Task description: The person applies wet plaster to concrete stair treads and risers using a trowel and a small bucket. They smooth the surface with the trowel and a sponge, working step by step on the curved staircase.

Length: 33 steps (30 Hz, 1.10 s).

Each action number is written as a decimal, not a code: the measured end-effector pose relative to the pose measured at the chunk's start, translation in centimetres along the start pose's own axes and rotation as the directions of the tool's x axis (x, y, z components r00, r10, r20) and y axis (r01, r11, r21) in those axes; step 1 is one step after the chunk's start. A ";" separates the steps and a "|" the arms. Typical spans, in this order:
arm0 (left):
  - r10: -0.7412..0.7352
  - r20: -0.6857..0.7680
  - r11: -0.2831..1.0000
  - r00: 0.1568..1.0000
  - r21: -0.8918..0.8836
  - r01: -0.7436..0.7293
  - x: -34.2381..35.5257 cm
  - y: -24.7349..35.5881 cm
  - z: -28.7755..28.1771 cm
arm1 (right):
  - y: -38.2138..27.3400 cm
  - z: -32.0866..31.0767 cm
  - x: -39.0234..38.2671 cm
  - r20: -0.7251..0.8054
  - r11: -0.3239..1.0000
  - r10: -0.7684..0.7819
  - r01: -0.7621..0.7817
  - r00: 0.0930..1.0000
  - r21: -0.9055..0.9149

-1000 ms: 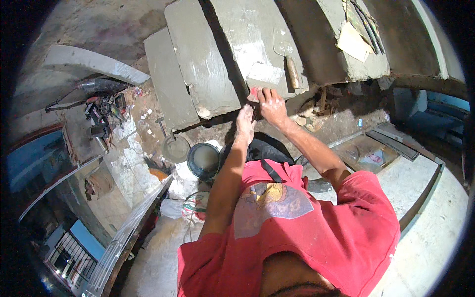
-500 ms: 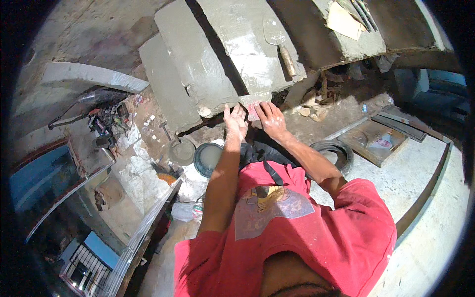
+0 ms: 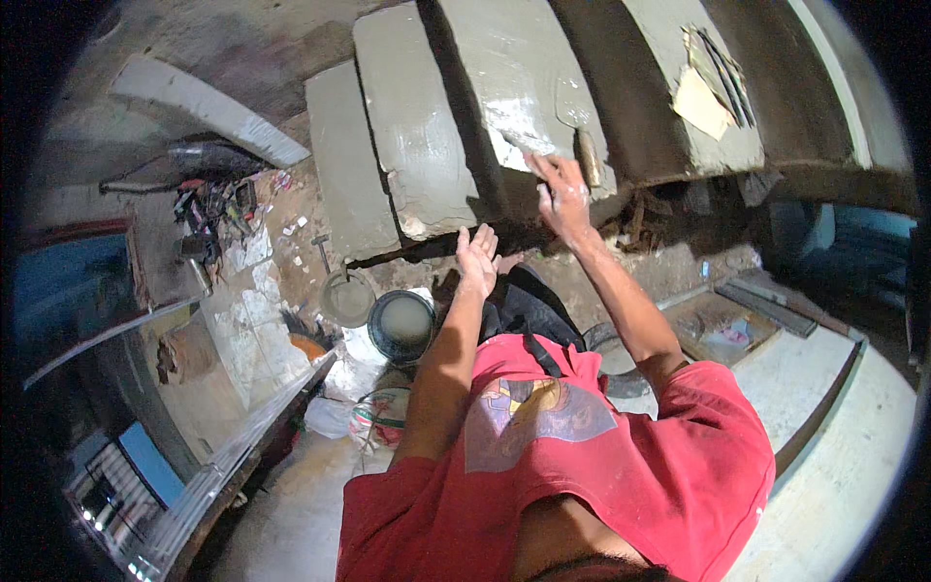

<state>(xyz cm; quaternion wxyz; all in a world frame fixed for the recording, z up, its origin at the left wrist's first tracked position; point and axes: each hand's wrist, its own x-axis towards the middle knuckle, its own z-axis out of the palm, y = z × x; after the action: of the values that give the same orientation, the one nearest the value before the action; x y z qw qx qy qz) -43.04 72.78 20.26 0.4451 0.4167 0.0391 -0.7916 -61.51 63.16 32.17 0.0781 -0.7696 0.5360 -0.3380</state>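
Observation:
My right hand (image 3: 564, 199) reaches over a smooth, wet cement step (image 3: 524, 68). Its fingers close on a thin, flat piece (image 3: 514, 145) held edge-on against the surface; its exact kind cannot be made out. Below the front edge of the neighbouring step (image 3: 412, 116), my left hand (image 3: 478, 257) is open, palm turned up, fingers apart, smeared with pale cement. A trowel (image 3: 588, 157) lies on the wet step just right of my right hand, wooden handle toward me.
A dark bucket of greyish liquid (image 3: 401, 327) and a round pan (image 3: 347, 297) stand below left. Paper and thin tools (image 3: 713, 92) lie on a step to the right. A wooden-framed panel (image 3: 742, 325) lies at right. Rubble and scraps (image 3: 218, 218) litter the left.
My right hand has moved up and right from the step's front edge onto its top, taking the flat piece along. My left hand stays near the edge, now farther from my right hand.

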 end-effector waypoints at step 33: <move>0.149 -0.225 0.986 0.963 0.103 -0.129 6.4 -1.9 4.4 | 14.1 8.5 21.5 0.437 0.953 0.030 0.105 0.899 -0.282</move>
<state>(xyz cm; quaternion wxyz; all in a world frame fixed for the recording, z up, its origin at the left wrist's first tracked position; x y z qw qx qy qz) -48.82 67.74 18.12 0.4732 0.5271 0.0266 -0.7054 -63.03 36.40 28.36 0.0723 -0.8388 0.5346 -0.0734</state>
